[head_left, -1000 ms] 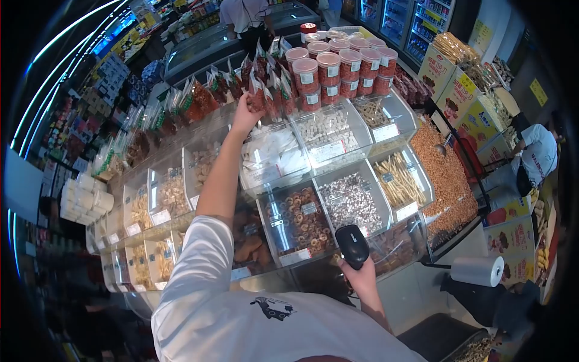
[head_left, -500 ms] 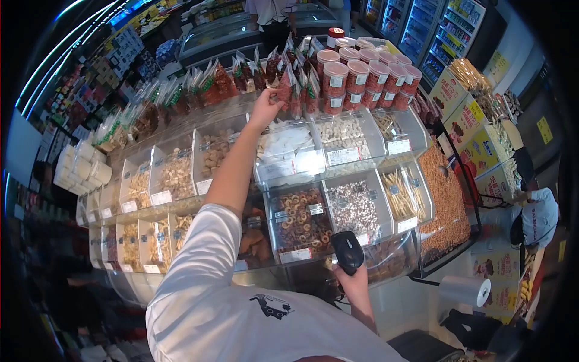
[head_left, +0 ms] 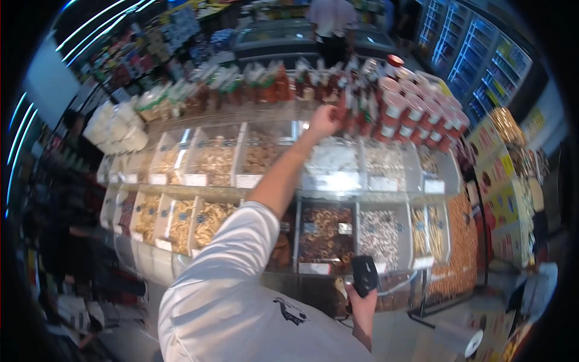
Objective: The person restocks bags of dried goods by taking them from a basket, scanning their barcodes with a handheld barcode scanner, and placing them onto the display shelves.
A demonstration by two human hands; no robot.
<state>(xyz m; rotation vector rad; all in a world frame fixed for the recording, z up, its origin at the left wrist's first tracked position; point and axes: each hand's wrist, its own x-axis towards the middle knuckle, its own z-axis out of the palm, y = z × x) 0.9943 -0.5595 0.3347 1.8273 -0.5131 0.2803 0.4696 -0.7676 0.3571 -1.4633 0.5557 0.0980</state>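
Observation:
My left hand reaches across the top of the display counter to the row of bags at its back. Its fingers are closed at the edge of a clear bag of red food; the fingertips are partly hidden and blurred. Low in the view, my right hand is wrapped round a black handheld barcode scanner, held up in front of the lower bins. Red-filled jars with pale lids stand stacked just right of the bags.
Two tiers of clear bins hold dried foods, among them brown rings and white pieces. White tubs are piled at the left end. A plastic-film roll sticks out at lower right. A person stands beyond the counter.
The view has turned, so the counter and both hands appear further right and lower, with more blur. My left hand stays at the red bag, and my right hand still holds the scanner.

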